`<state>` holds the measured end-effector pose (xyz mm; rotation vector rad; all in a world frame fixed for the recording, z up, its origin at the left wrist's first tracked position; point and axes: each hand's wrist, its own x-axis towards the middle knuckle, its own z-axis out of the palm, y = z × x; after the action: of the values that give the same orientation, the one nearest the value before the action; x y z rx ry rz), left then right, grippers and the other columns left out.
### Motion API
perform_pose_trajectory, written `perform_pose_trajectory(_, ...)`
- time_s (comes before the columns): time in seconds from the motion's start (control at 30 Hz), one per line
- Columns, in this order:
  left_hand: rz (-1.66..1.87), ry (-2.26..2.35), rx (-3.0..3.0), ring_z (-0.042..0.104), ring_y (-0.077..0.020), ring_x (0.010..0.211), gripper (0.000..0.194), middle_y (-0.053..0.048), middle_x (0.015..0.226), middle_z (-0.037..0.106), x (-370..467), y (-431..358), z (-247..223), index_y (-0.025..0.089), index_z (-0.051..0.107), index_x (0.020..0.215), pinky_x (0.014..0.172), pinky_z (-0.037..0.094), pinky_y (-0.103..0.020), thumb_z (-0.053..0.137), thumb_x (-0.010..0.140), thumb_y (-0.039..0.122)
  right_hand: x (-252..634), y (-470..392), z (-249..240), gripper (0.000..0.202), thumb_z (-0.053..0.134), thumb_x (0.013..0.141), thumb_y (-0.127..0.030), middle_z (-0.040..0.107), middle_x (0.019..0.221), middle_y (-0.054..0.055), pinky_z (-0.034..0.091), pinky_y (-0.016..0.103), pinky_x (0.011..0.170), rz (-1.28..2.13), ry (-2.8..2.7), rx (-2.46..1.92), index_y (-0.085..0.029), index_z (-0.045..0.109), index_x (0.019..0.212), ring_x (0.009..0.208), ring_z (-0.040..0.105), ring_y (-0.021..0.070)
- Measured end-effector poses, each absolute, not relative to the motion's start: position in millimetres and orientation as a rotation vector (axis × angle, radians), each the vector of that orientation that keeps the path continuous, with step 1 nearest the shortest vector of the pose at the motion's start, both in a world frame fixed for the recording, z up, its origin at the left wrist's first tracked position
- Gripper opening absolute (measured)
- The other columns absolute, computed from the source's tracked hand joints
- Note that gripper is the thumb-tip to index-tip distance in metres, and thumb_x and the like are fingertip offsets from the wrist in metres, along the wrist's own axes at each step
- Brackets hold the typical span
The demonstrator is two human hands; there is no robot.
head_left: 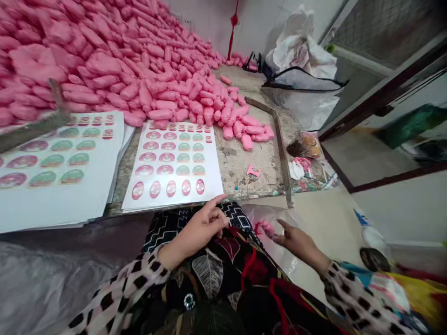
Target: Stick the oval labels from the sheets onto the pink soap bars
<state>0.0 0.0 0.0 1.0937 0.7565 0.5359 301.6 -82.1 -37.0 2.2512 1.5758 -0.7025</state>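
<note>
My left hand [206, 225] is over my lap near the table's front edge, its index finger stretched toward the sticker sheets [171, 163] and nothing seen in it. To the right, my right hand [296, 239] has thumb and index finger apart, beside a pink piece [267, 228] over a clear plastic bag [288, 260]. It does not appear to grip the piece. The sheets carry pink and green oval labels. Small pink bottle-shaped pieces [167, 104] form a large pile behind them. A flat pink scrap [253, 170] lies on the worn tabletop [237, 160].
A second stack of label sheets [59, 195] lies at the left. A raised wooden strip [281, 158] borders the work area at right. Beyond it are a wrapped brown item [303, 145] and a white sack [307, 93]. Colourful bags [412, 298] lie at lower right.
</note>
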Motion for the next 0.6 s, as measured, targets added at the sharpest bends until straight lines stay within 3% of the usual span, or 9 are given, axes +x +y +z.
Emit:
perform_pose_trajectory(0.13,0.557,0.8,1.074,0.046,-0.008,0.054,0.056,0.005,0.072,0.05,0.6,0.4,-3.7,0.021,0.032,0.13,0.058,0.039,-0.025,0.053,0.079,0.03,278.1,-64.6,-15.8,0.048,0.053,0.077,-0.042,0.068,0.09,0.007,0.044,0.032,0.071,-1.013,1.895,2.25,-0.022,0.055,0.12,0.083,0.062,0.0239)
perform_pose_trajectory(0.2,0.583,0.828,1.051,0.046,-0.0081,0.053,0.05,0.005,0.07,0.049,0.5,0.5,-6.8,0.018,0.038,0.125,0.056,0.038,-0.025,0.053,0.078,0.029,266.0,-38.0,4.3,0.039,0.053,0.077,-0.045,0.068,0.094,0.004,0.045,0.03,0.074,-1.268,2.132,2.248,-0.021,0.063,0.106,0.084,0.061,0.0206)
perform_pose_trajectory(0.27,0.628,0.852,1.047,0.044,-0.0076,0.053,0.044,0.006,0.067,0.047,-0.4,0.6,-10.6,0.016,0.044,0.119,0.056,0.037,-0.024,0.053,0.077,0.027,257.1,1.6,27.5,0.035,0.052,0.077,-0.047,0.068,0.09,0.003,0.045,0.029,0.075,-1.296,2.36,2.218,-0.02,0.066,0.096,0.083,0.061,0.0194)
perform_pose_trajectory(0.37,0.711,0.881,1.038,0.04,-0.0065,0.054,0.043,0.006,0.068,0.044,-3.7,0.2,-15.6,0.016,0.049,0.113,0.054,0.035,-0.022,0.058,0.072,0.022,252.1,74.5,54.3,0.033,0.048,0.08,-0.045,0.068,0.087,0.003,0.044,0.028,0.071,-0.829,2.526,2.183,-0.021,0.065,0.095,0.079,0.06,0.0185)
perform_pose_trajectory(0.47,0.764,0.929,1.033,0.039,-0.0062,0.054,0.042,0.007,0.066,0.041,-7.6,-2.4,-15.3,0.016,0.053,0.109,0.053,0.034,-0.021,0.06,0.067,0.018,247.7,139.8,58.8,0.034,0.045,0.081,-0.045,0.067,0.091,0.005,0.042,0.028,0.069,-0.239,2.255,2.321,-0.021,0.064,0.097,0.083,0.06,0.0204)
perform_pose_trajectory(0.6,0.732,0.962,1.059,0.042,-0.0063,0.05,0.041,0.008,0.058,0.042,-10.8,-8.8,-7.9,0.015,0.056,0.107,0.053,0.033,-0.021,0.062,0.067,0.018,230.0,178.6,36.9,0.04,0.041,0.083,-0.042,0.063,0.101,0.016,0.04,0.033,0.071,-0.059,2.153,2.348,-0.014,0.06,0.104,0.092,0.058,0.0271)
